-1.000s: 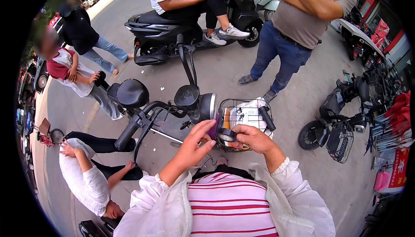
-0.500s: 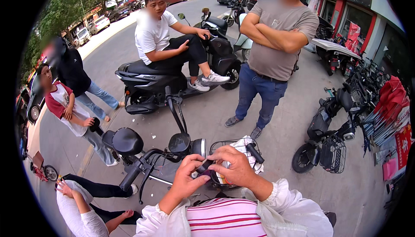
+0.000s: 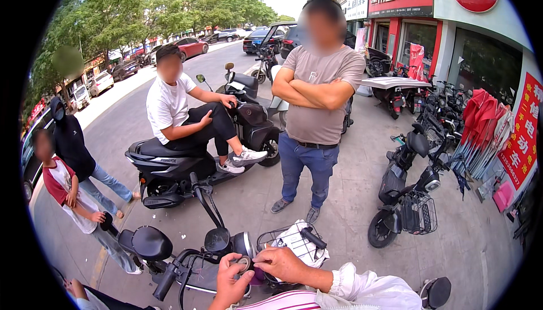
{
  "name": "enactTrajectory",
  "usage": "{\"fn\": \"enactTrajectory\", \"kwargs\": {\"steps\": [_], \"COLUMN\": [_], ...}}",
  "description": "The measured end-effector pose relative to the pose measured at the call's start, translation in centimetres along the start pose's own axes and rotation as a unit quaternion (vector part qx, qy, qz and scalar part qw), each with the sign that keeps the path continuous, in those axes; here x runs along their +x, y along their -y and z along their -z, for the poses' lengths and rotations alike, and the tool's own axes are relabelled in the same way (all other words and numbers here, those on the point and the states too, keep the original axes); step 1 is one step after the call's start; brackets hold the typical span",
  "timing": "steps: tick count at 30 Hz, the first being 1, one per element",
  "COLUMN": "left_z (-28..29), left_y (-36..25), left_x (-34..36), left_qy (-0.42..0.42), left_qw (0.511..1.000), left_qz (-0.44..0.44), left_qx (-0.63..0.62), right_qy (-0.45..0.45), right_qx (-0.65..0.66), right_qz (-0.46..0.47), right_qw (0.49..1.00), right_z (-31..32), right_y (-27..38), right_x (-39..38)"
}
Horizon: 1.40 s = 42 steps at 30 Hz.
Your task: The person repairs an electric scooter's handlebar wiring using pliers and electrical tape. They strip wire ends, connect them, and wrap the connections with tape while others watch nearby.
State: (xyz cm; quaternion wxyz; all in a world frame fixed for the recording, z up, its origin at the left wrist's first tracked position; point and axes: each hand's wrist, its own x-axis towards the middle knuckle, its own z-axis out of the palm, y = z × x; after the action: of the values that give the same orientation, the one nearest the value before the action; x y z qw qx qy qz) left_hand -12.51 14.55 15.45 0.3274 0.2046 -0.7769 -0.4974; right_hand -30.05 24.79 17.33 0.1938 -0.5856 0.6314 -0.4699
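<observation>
My left hand (image 3: 231, 282) pinches a small dark ring-shaped roll of tape (image 3: 245, 262) between thumb and fingers. Close beside it, the thumb and fingertips of my right hand (image 3: 283, 263) are pressed together at the roll's edge; whether they grip the tape's end is too small to tell. Both hands are over the front of an electric scooter, near its round headlamp (image 3: 243, 244). A wire basket (image 3: 271, 235) holding a white bag (image 3: 294, 245) lies just beyond my right hand. The black handlebar (image 3: 180, 266) reaches out to the left.
A person in a grey-brown shirt (image 3: 317, 120) stands ahead with crossed arms. Another sits on a black scooter (image 3: 169, 166); more people stand at the left. On the right are a parked electric bike (image 3: 404, 188), folded red umbrellas (image 3: 481, 118) and shopfronts.
My view has tilted up and turned right, so hands and scooter sit lower. My right hand has flattened from an arched hold into a pinch beside the roll, which my left hand still holds.
</observation>
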Motion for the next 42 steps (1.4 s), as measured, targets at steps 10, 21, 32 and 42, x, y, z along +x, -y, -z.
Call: {"fn": "enactTrajectory", "kwargs": {"steps": [10, 21, 32, 42], "left_z": [-0.3, -1.1, -1.1, -1.3], "left_y": [-0.2, -0.4, -1.6, -1.0], "left_x": [-1.4, -3.0, -3.6, -3.3], "left_qy": [-0.017, -0.082, -0.08, -0.055], "left_qw": [1.0, 0.992, 0.991, 0.993], "left_qz": [0.021, 0.089, 0.099, 0.057], "left_qx": [-0.004, -0.029, 0.03, -0.086], "right_qy": [0.021, -0.012, -0.045, -0.003], "right_qx": [-0.066, -0.098, -0.145, 0.002], "right_qz": [0.048, 0.049, 0.101, 0.02], "right_qw": [0.996, 0.994, 0.983, 1.0], "right_z": [-1.3, -2.0, -1.6, 0.4], "right_y": [0.4, 2.1, 3.4, 2.9], "right_x": [-0.6, -1.3, -1.2, -0.6]}}
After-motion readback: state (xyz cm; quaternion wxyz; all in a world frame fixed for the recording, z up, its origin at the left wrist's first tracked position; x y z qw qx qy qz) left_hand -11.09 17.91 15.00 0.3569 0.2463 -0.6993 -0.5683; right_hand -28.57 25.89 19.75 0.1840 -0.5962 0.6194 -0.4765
